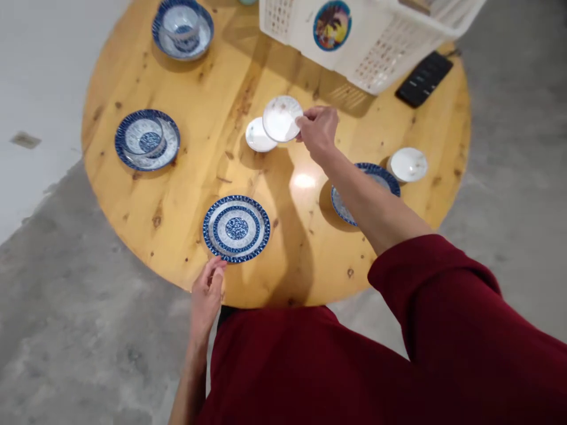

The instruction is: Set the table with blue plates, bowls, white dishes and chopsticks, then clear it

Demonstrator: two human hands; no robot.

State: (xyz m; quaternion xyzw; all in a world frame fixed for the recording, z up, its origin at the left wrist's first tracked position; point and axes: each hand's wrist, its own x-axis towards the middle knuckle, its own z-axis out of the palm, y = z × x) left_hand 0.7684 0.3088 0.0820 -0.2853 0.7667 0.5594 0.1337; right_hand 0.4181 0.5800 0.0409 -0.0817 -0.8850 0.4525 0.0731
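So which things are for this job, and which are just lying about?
Likely for the job:
white dish, in the right hand
blue plate, by the left hand
other plates, bowls

Probably just lying about:
black gadget
white basket, perhaps

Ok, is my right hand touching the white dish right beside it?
Touching: the head view shows your right hand gripping the white dish by its rim, with no gap between them.

a round, knotty wooden bench (204,118) stands on mottled grey floor (133,336). left of the bench is a whitish wall (48,65). light glares off the bench's top.
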